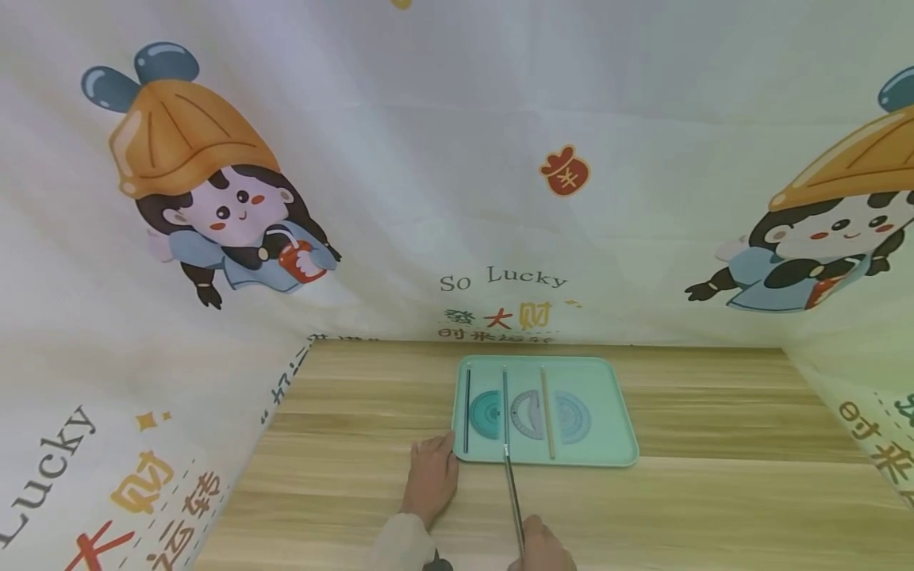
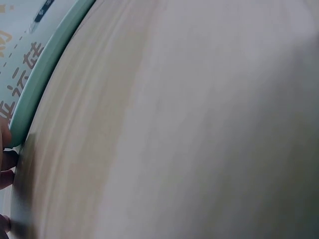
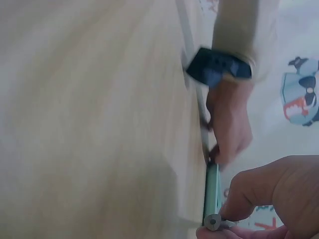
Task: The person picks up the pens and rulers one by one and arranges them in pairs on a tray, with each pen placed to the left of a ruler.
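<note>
On the wooden table lies a mint-green tray [image 1: 607, 444]. It carries a dark pencil [image 1: 467, 408], a teal protractor [image 1: 485, 414], a blue-grey pencil [image 1: 505, 404], a greyish protractor [image 1: 527, 415], a tan pencil [image 1: 547, 412] and a pale blue protractor [image 1: 574, 418]. My left hand [image 1: 432, 478] grips the tray's front left corner; in the left wrist view only fingertips show beside the rim. My right hand [image 1: 543, 547] pinches a long silver rod [image 1: 512, 488], seen end-on in the right wrist view. Its far tip appears at the near end of the blue-grey pencil.
Printed cloth [image 1: 643, 262] rises behind the table and along both sides. Bare wooden tabletop [image 1: 714, 428] extends right of the tray. A dark band [image 3: 218, 65] circles my left wrist.
</note>
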`<action>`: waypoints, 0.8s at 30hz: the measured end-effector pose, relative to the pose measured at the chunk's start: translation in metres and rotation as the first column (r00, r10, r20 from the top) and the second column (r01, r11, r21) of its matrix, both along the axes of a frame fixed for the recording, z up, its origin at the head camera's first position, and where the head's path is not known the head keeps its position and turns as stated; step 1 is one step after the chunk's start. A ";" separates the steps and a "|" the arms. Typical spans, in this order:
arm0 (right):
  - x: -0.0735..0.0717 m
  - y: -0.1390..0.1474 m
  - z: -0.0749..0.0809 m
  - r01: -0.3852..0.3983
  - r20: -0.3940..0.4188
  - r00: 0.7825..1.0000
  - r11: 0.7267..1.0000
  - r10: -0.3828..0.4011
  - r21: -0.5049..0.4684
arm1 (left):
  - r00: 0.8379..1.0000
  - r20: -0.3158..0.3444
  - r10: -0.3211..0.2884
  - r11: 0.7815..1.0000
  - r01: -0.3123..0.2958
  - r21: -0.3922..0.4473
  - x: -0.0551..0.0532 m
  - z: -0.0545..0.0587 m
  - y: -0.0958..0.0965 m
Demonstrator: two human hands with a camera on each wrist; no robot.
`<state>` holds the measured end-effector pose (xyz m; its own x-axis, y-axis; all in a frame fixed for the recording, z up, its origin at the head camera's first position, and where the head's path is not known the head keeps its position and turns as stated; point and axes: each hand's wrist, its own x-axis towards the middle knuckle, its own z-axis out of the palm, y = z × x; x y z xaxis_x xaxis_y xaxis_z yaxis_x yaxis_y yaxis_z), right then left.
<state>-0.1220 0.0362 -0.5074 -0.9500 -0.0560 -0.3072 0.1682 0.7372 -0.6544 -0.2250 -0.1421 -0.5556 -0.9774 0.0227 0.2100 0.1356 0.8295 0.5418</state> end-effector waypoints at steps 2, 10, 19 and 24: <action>-0.004 0.003 0.002 0.027 -0.047 0.999 0.999 -0.026 0.035 | 1.000 -0.001 0.002 1.000 -0.002 0.004 0.000 0.000 0.000; -0.019 0.015 0.011 0.158 -0.269 0.955 0.981 -0.124 0.112 | 1.000 0.002 0.008 1.000 -0.008 0.007 0.000 0.001 0.001; -0.039 0.040 0.015 0.135 -0.340 0.936 0.985 -0.092 0.105 | 1.000 0.007 0.009 1.000 -0.009 0.002 -0.001 0.000 0.001; -0.049 0.053 0.017 0.121 -0.346 0.935 0.988 -0.080 0.097 | 1.000 0.003 0.011 1.000 -0.011 -0.002 -0.001 0.001 0.001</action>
<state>-0.1709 0.0887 -0.4905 -0.9974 0.0615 0.0370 0.0273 0.8015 -0.5973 -0.2256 -0.1407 -0.5543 -0.9783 0.0122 0.2070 0.1248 0.8320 0.5405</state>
